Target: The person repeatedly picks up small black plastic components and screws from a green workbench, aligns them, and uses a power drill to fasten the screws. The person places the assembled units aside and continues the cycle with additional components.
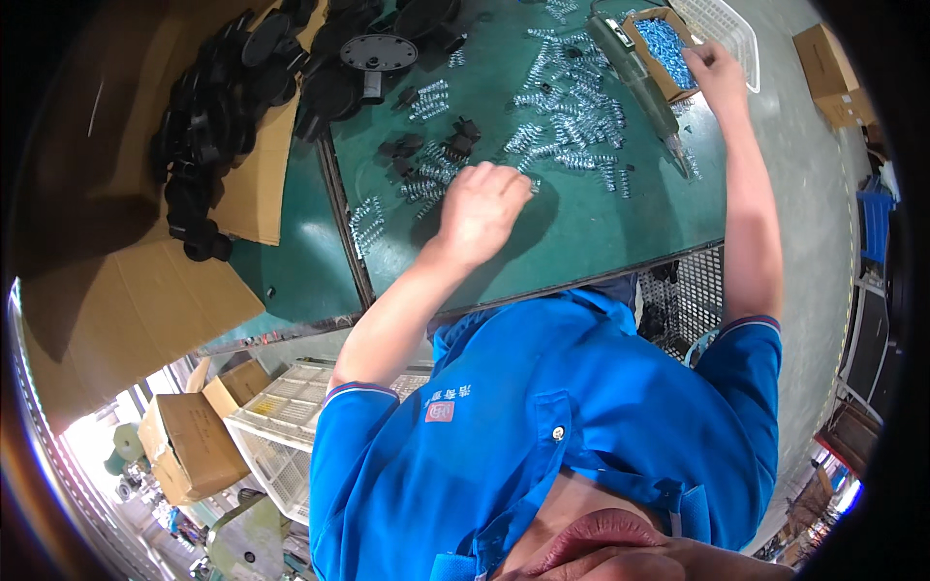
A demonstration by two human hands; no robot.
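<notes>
My left hand (481,211) rests knuckles-up on the green table mat (601,232), fingers curled under among scattered metal springs (572,126); anything inside the fist is hidden. My right hand (717,73) reaches far to a small cardboard box of blue pieces (664,44), fingertips pinched at its right edge. A long grey power screwdriver (639,87) lies between the hands. Small black plastic parts (436,155) sit left of the springs, and a round black disc (378,53) lies beyond them.
A big cardboard box with a heap of black parts (213,107) stands at the left. A white plastic basket (727,29) sits behind the blue pieces. Cardboard boxes (189,445) and white crates (281,426) stand on the floor; another carton (828,63) lies at far right.
</notes>
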